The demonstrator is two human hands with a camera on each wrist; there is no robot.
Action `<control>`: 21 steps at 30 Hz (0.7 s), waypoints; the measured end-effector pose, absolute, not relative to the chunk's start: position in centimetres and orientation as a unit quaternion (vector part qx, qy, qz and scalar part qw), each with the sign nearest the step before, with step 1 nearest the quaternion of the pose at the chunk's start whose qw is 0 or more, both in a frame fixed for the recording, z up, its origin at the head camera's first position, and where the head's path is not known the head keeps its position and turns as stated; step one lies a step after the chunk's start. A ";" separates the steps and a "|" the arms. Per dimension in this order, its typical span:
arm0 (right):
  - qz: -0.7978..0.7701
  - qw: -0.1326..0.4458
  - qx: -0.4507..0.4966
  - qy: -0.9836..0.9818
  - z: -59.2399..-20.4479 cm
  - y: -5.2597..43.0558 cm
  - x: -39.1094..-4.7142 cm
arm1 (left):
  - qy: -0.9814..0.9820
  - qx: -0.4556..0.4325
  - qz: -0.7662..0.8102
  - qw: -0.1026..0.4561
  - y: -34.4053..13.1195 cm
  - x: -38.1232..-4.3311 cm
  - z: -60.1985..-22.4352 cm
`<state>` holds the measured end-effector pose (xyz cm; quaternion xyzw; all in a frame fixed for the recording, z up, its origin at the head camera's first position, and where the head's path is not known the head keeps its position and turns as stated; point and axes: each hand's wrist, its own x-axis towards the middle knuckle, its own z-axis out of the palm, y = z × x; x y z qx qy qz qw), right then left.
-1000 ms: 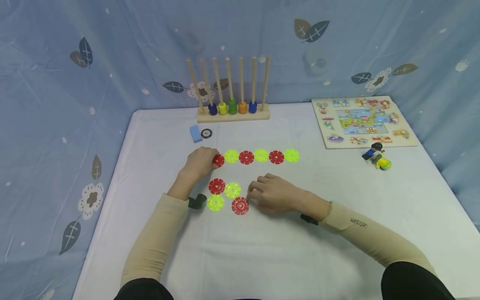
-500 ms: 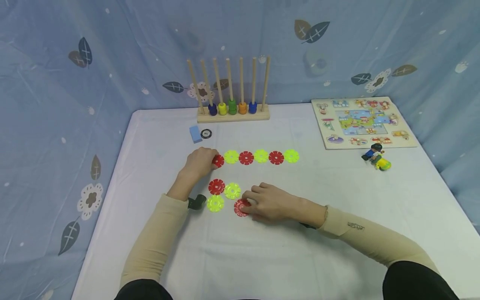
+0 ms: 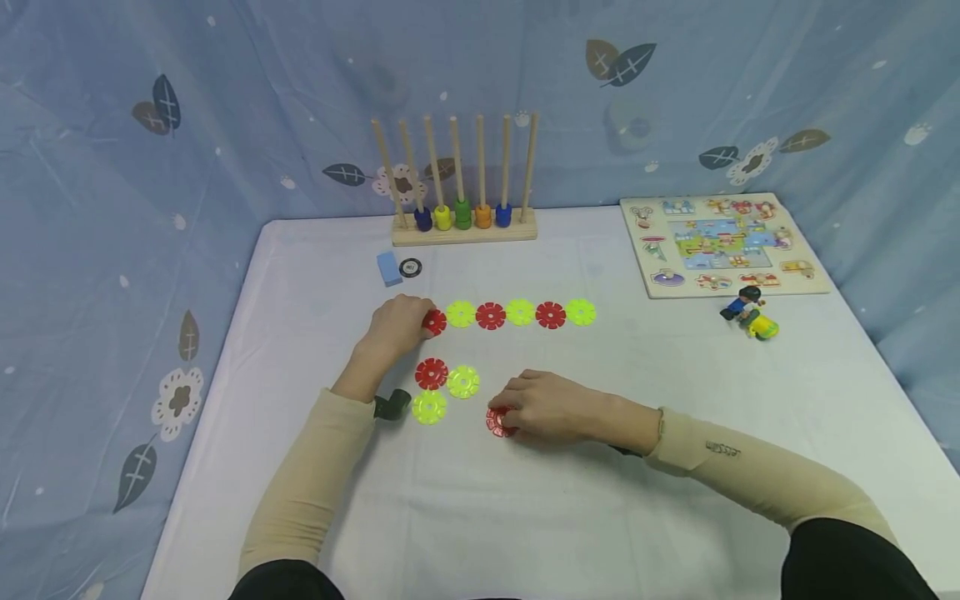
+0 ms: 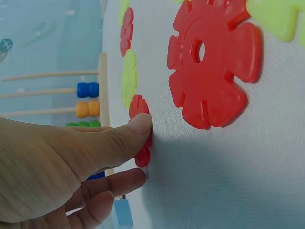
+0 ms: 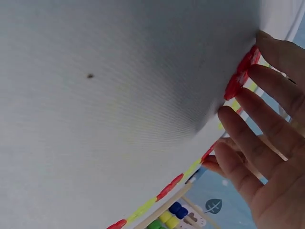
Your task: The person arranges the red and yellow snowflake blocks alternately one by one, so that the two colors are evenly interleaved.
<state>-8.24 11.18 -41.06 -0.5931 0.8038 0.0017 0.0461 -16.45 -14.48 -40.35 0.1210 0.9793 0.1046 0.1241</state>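
In the head view my left hand [image 3: 395,327] holds the red snowflake disc [image 3: 434,322] at the left end of a row of alternating red and yellow-green discs. The left wrist view shows its thumb on that red disc [image 4: 141,153]; the other fingertips are partly hidden. Lower down, my right hand [image 3: 551,406] grips another red snowflake disc [image 3: 498,422] flat on the cloth, thumb and fingertips at its edges. Left of it lie a red disc [image 3: 431,374] and two yellow-green discs, one beside it [image 3: 463,382] and one below [image 3: 429,407].
A wooden peg rack [image 3: 465,237] with coloured beads stands at the back. Near it lie a blue block [image 3: 389,269] and a black round token [image 3: 410,267]. A picture puzzle board [image 3: 657,288] and small toy figures [image 3: 752,314] are at the right, on the white tablecloth [image 3: 480,517].
My right hand has come down onto the lower red disc and slid it to the right, away from the yellow-green one. My left hand has stayed at the row's left end.
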 end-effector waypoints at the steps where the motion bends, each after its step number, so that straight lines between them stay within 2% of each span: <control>1: -0.003 0.046 -0.594 0.803 -41.0 11.1 -8.3 | 0.979 0.120 0.106 0.124 -14.5 -16.5 -40.4; 13: -0.003 0.145 -0.545 0.826 -40.5 10.3 -8.1 | 0.979 0.124 0.108 0.117 -14.6 -16.5 -40.5; 21: -0.025 0.180 -0.507 0.843 -40.1 12.0 -8.7 | 0.979 0.126 0.109 0.116 -14.7 -16.5 -40.5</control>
